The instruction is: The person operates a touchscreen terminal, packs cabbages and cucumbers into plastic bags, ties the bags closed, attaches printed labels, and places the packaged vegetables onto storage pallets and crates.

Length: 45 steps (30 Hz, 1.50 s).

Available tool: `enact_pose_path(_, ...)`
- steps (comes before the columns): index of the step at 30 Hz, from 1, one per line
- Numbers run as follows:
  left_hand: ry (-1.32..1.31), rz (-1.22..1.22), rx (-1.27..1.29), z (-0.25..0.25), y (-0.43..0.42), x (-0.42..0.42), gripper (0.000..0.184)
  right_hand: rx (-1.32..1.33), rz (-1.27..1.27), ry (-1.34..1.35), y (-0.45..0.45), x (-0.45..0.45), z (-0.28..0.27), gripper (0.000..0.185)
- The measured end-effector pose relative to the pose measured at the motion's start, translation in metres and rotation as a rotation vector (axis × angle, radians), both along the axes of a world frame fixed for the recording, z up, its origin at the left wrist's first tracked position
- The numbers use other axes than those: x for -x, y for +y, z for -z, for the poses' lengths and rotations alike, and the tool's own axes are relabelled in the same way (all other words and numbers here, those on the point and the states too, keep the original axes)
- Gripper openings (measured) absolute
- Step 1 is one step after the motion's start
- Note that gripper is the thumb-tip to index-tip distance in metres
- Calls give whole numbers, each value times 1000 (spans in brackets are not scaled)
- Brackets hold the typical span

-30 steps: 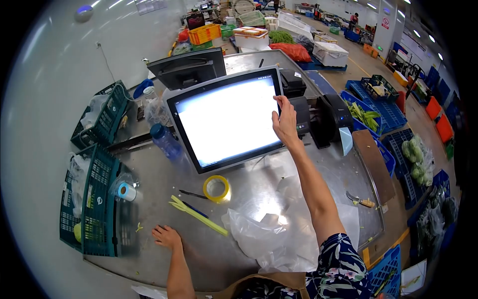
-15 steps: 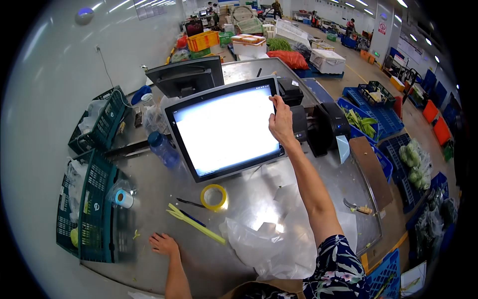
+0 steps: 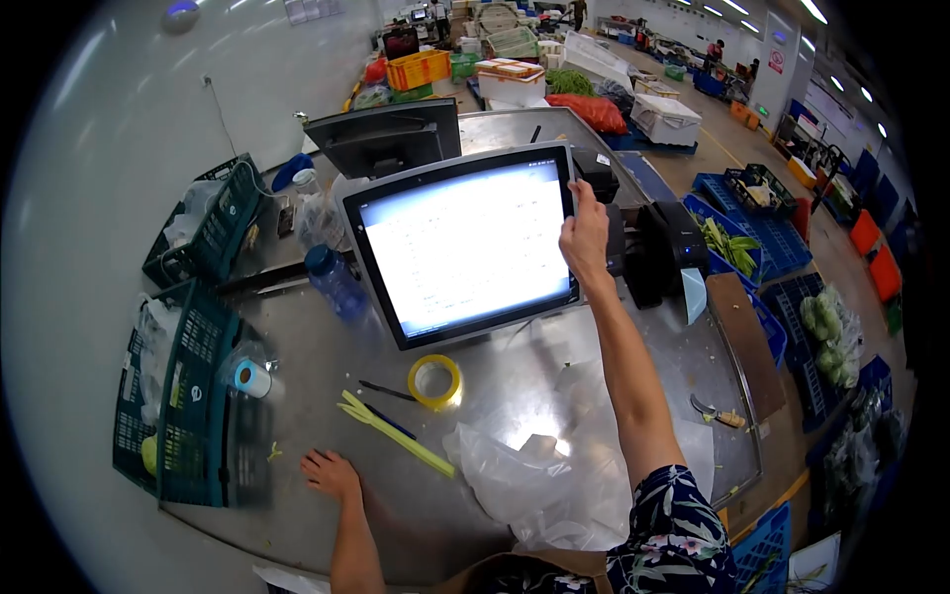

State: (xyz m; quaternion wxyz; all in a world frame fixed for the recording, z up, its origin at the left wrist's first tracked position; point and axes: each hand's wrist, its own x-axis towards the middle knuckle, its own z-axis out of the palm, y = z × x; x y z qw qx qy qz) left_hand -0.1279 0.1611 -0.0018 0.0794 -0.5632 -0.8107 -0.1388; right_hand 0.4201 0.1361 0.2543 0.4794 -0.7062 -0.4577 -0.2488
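Note:
My left hand [image 3: 331,474] lies on the steel table [image 3: 297,421], fingers spread, holding nothing. To its right are a pale green stalk [image 3: 401,438] and a dark pen [image 3: 391,421]. My right hand [image 3: 586,236] is raised at the right edge of a lit touchscreen monitor [image 3: 470,243], index finger extended against the frame and thumb apart from it. Whether a fingertip presses the glass I cannot tell. Below the monitor sits a roll of yellow tape [image 3: 434,383] beside a black thin tool [image 3: 387,390]. Clear plastic bags [image 3: 539,485] lie under my right forearm.
Green crates [image 3: 195,411] holding bags line the left side. A blue bottle [image 3: 334,282] and a label roll [image 3: 252,378] stand on the table. At right are a black printer [image 3: 668,247], a hooked knife with a wooden handle [image 3: 717,412] and vegetable crates [image 3: 727,243].
My right hand has slid from the screen's lit area to its right frame. Faint lines now show on the screen. The view has shifted slightly; my left hand stays on the table.

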Motion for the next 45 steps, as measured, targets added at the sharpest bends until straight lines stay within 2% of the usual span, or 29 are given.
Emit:
enact_pose_path(9, 64, -25, -21, 6, 4, 0, 39, 15, -1, 132, -33, -3, 48, 56)
enact_pose_path(15, 11, -30, 115, -12, -2, -6, 41, 34, -40, 35, -12, 0, 26, 58)
enact_pose_path(20, -25, -16, 76, -8, 0, -4, 41, 0, 21, -57, 26, -6, 5, 58)
enact_pose_path(21, -24, -17, 69, -7, -1, -3, 41, 110, 47, 11, 35, -11, 6, 56)
enact_pose_path(24, -19, 3, 48, -9, -1, -3, 41, 173, 82, -4, 43, -21, 15, 54)
enact_pose_path(26, 1, 8, 29, -9, -1, -4, 41, 96, 69, 2, 29, -4, 3, 56)
enact_pose_path(28, 13, 7, 11, -2, 0, -2, 40, 21, 43, -6, 21, 5, 10, 56)
enact_pose_path(35, 40, 14, -42, 4, 1, -2, 40, 89, -4, 52, 1, 26, 36, 53)
enact_pose_path(40, 3, 27, -21, -8, -3, -5, 40, 151, -159, 50, -5, 61, 40, 46)
enact_pose_path(45, -29, 22, -26, -1, -1, -3, 40, 206, -329, -37, 4, 104, 55, 53)
